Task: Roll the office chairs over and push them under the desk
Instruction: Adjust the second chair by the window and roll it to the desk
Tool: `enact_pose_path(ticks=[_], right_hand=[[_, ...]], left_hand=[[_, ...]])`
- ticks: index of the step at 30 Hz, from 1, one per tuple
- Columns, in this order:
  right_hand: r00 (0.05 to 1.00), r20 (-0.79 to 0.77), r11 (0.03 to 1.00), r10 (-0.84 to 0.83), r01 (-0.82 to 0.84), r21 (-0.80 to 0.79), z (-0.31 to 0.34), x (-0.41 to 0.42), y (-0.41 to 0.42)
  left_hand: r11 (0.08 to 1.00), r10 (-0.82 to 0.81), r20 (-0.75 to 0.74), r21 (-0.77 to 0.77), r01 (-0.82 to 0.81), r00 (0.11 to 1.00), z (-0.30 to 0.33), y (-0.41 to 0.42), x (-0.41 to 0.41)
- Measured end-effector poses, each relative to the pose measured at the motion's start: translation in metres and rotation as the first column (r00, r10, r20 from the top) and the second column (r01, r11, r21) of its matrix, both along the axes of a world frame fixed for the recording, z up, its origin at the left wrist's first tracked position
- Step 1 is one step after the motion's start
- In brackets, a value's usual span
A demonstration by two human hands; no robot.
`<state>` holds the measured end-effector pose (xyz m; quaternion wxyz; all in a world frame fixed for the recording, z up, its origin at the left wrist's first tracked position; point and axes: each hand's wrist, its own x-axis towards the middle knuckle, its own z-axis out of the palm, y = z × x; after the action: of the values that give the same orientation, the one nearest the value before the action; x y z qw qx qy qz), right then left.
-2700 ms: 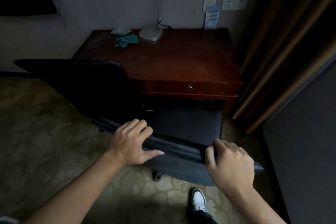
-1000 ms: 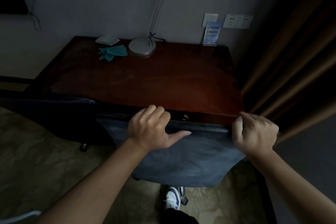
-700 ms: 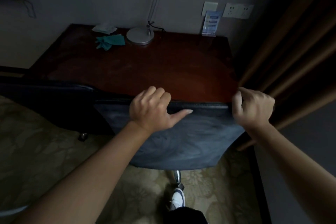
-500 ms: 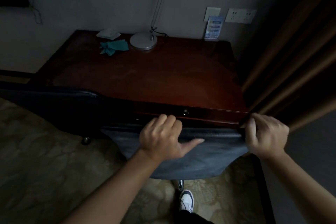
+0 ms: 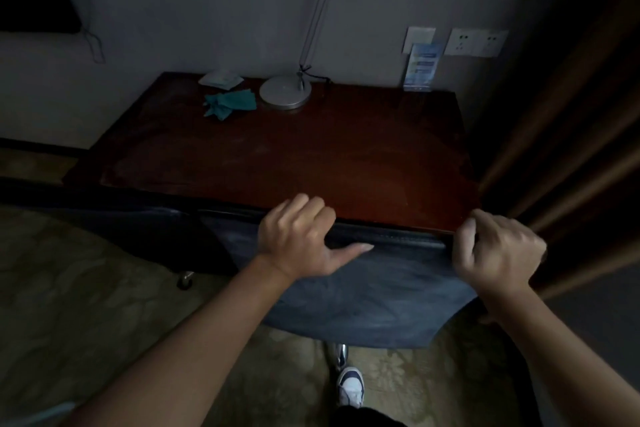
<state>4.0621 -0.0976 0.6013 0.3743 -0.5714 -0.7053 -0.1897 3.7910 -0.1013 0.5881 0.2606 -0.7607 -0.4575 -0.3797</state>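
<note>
A dark blue office chair (image 5: 374,295) stands with its backrest against the front edge of the reddish-brown wooden desk (image 5: 294,152); its seat is hidden under the desk. My left hand (image 5: 298,236) grips the top of the backrest near its middle, thumb stretched along it. My right hand (image 5: 495,250) is closed over the backrest's right top corner. A second dark chair (image 5: 114,222) stands to the left, its back also at the desk's front edge, one caster (image 5: 185,281) showing below it.
On the desk's far side stand a silver lamp base (image 5: 285,92), a teal cloth (image 5: 230,104), a white packet (image 5: 220,78) and a blue card (image 5: 420,68). Brown curtains (image 5: 561,135) hang close on the right. My shoe (image 5: 351,386) is on the patterned carpet (image 5: 86,315).
The chair has rolled forward from open floor until its seat went under the desk and its backrest reached the front edge. Both hands kept their grip on the backrest top.
</note>
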Motion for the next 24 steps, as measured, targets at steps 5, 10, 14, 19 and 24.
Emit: enact_pose_path(ticks=[5, 10, 14, 19, 24], right_hand=[[0.999, 0.002, 0.999, -0.033, 0.033, 0.006, -0.005, 0.001, 0.023], [1.0, 0.011, 0.998, -0.012, 0.011, 0.069, -0.014, 0.009, 0.063], [1.0, -0.003, 0.996, -0.013, 0.013, 0.087, -0.025, 0.016, 0.061], [1.0, -0.004, 0.997, -0.005, 0.006, 0.076, -0.023, 0.013, 0.055], [0.999, -0.019, 0.997, -0.043, 0.044, 0.058, -0.024, 0.013, 0.055]], left_hand=[[1.0, -0.025, -0.005, 0.007, 0.025, 1.0, -0.004, 0.035, 0.001], [1.0, 0.012, -0.003, 0.017, -0.012, 1.0, -0.015, 0.067, 0.01], [1.0, -0.017, -0.021, 0.004, 0.018, 1.0, -0.023, 0.065, 0.01], [0.999, 0.01, -0.022, -0.042, -0.011, 1.0, -0.019, 0.055, 0.012], [0.994, 0.041, -0.035, -0.096, -0.045, 0.999, -0.013, 0.051, 0.013]])
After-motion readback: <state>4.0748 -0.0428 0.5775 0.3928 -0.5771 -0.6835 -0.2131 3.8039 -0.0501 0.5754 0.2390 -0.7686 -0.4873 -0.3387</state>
